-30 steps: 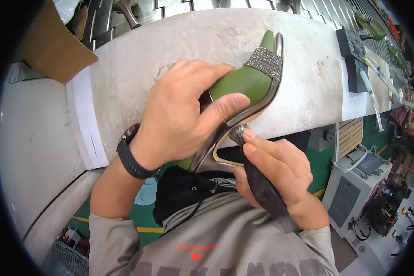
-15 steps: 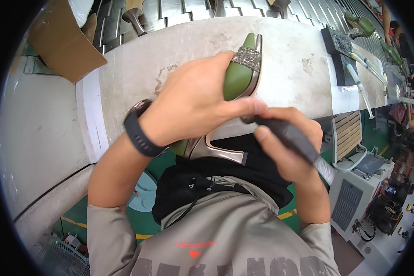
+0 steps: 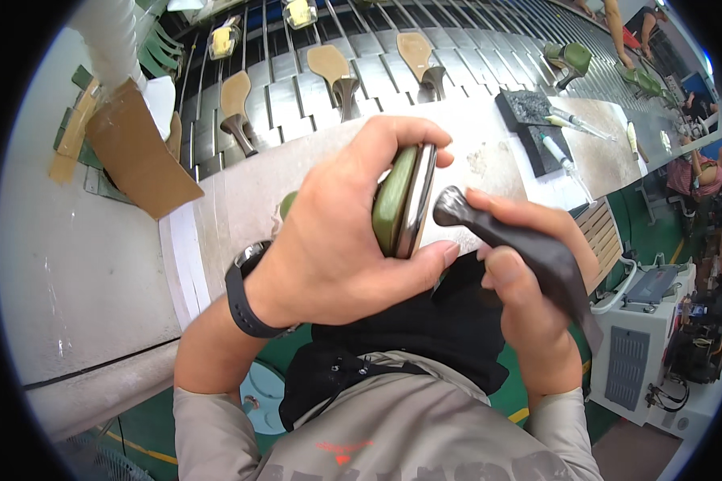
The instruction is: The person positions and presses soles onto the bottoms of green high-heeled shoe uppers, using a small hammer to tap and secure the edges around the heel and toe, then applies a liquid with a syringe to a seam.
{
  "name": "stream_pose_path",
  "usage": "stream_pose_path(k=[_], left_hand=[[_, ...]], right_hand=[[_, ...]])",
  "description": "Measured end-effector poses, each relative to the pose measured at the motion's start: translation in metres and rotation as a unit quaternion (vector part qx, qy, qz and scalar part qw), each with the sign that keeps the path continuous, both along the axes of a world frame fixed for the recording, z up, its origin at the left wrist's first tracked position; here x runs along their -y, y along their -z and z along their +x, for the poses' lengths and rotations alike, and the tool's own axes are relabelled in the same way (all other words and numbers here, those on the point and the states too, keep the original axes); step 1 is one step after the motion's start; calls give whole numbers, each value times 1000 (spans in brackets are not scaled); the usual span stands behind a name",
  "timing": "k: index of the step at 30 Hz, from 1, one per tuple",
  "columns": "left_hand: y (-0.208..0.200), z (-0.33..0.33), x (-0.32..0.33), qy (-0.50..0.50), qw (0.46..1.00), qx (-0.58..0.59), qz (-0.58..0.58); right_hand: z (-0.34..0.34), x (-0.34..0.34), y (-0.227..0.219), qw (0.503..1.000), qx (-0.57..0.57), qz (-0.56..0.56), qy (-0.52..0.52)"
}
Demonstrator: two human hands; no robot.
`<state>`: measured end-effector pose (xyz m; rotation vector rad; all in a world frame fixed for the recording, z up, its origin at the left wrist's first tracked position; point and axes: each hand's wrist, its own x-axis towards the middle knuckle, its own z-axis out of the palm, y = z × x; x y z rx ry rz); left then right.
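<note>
My left hand (image 3: pixel 329 224) wraps around a green high-heeled shoe (image 3: pixel 395 204), which is turned on its side with its shiny metallic sole edge facing right. Most of the shoe is hidden behind the palm; a bit of green shows past the wrist. In my right hand (image 3: pixel 537 309) is a dark hammer (image 3: pixel 529 248), gripped between thumb and fingers. Its rounded, shiny face points at the shoe's sole, a small gap apart. The hammer's other end tapers down beyond my right hand.
A pale worktop (image 3: pixel 489 156) lies beneath my hands. Behind it, a slatted metal conveyor (image 3: pixel 297 108) carries several brown soles with heels and a green shoe (image 3: pixel 568 60). Black blocks (image 3: pixel 533 132) and syringes (image 3: pixel 565 164) sit at right, a cardboard flap (image 3: pixel 140 148) at left.
The shoe has been turned, so its sole edge now stands upright facing right, and its heel no longer shows. The hammer has moved a little right and away from my left thumb.
</note>
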<state>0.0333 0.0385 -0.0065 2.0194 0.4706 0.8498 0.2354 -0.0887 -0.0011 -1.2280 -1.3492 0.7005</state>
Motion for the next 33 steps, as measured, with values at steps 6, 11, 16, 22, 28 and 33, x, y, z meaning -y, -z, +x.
stream_pose_path(k=[6,11,16,22,28,33], left_hand=[[6,15,28,-94,992,-4,85],[18,19,33,-76,991,16,110],[30,10,50,-88,979,61,172],[84,-20,88,-86,953,122,263],[151,-46,67,-258,904,-101,326],[162,-50,65,-249,899,-135,334]], right_hand=[[10,3,-35,971,155,114,-142],[19,-6,-47,995,6,-24,-99],[19,-12,-58,974,-105,-175,-95],[12,11,-9,956,-101,-72,-265],[-23,25,89,974,-108,-160,-122],[-32,14,132,946,-239,-220,-24]])
